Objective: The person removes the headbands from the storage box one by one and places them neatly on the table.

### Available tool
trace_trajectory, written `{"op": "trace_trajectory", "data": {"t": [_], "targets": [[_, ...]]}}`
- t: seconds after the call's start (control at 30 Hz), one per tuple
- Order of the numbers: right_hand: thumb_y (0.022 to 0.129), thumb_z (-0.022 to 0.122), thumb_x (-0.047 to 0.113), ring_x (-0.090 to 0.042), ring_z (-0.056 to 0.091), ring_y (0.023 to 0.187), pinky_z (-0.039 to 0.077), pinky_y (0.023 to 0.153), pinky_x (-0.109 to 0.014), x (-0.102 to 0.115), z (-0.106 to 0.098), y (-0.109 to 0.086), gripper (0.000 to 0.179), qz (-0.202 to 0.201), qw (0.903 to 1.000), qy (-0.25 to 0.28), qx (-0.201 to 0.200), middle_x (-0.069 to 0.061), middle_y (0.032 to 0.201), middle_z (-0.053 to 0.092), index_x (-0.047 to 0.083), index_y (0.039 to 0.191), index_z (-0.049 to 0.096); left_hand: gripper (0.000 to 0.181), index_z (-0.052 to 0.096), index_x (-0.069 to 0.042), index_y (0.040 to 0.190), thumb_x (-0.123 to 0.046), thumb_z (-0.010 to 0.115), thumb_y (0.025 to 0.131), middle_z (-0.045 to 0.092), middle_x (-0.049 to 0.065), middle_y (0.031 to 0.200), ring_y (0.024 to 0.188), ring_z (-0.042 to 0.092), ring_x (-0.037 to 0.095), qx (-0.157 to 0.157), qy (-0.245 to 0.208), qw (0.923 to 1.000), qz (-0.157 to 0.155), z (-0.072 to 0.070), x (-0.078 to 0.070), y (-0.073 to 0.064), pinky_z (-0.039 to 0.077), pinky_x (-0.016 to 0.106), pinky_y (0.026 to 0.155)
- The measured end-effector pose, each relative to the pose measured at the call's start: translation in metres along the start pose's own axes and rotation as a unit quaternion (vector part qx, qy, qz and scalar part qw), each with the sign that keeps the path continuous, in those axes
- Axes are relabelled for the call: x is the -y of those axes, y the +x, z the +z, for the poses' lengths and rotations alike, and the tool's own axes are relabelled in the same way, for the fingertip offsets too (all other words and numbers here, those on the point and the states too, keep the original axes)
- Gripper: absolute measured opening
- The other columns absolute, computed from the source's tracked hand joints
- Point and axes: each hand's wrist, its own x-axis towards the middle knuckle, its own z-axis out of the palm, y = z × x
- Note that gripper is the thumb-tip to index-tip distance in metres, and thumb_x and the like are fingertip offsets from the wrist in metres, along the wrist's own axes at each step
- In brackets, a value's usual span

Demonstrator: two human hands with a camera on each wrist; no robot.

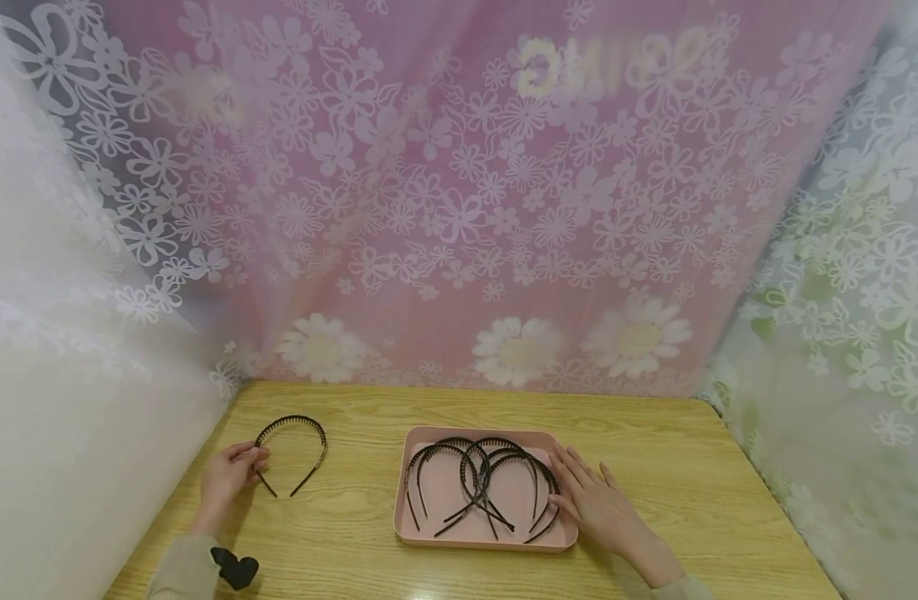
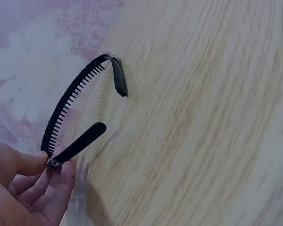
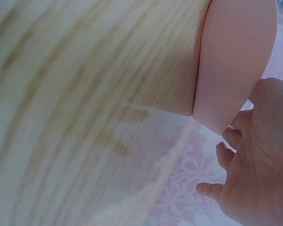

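At the table's left side my left hand (image 1: 231, 477) pinches a black toothed headband (image 1: 297, 418) by one side, between thumb and fingers. In the left wrist view the headband (image 2: 68, 101) shows a row of comb teeth inside and sparkly trim near its smooth ends. My right hand (image 1: 601, 510) lies against the right wall of a pink tray (image 1: 483, 543), fingers extended along its rim. Inside the tray, several black headbands (image 1: 474, 492) overlap one another. The right wrist view has the tray's outer wall (image 3: 236, 56) beside my palm and fingers.
The wood-grain table (image 1: 339, 542) carries the tray near its front middle. A pink floral curtain (image 1: 459, 208) hangs behind it, with pale curtains (image 1: 864, 375) at both sides. A black object (image 1: 236, 570) is at my left sleeve.
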Motion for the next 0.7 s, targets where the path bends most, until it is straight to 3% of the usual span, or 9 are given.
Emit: {"op": "trace_trajectory", "data": {"t": [0.43, 0.7], "targets": [[0.102, 0.061, 0.037, -0.034, 0.035, 0.147, 0.028, 0.112, -0.07, 0.0, 0.0, 0.0, 0.064, 0.0, 1.0, 0.001, -0.003, -0.013, 0.161, 0.037, 0.006, 0.155, 0.043, 0.046, 0.041, 0.022, 0.14, -0.006, 0.049, 0.105, 0.074, 0.001, 0.09, 0.067, 0.067, -0.004, -0.032, 0.001, 0.9995, -0.005, -0.01, 0.003, 0.01, 0.058, 0.021, 0.063], [0.1, 0.063, 0.035, -0.036, 0.038, 0.145, 0.03, 0.111, -0.07, 0.001, -0.002, -0.002, 0.064, -0.004, 0.9999, 0.004, -0.014, -0.015, 0.159, 0.04, 0.004, 0.153, 0.045, 0.043, 0.05, 0.02, 0.135, -0.009, 0.054, 0.105, 0.074, 0.009, 0.091, 0.068, 0.064, -0.002, -0.046, 0.051, 0.9977, 0.005, -0.014, 0.007, 0.015, 0.06, 0.023, 0.064]]}}
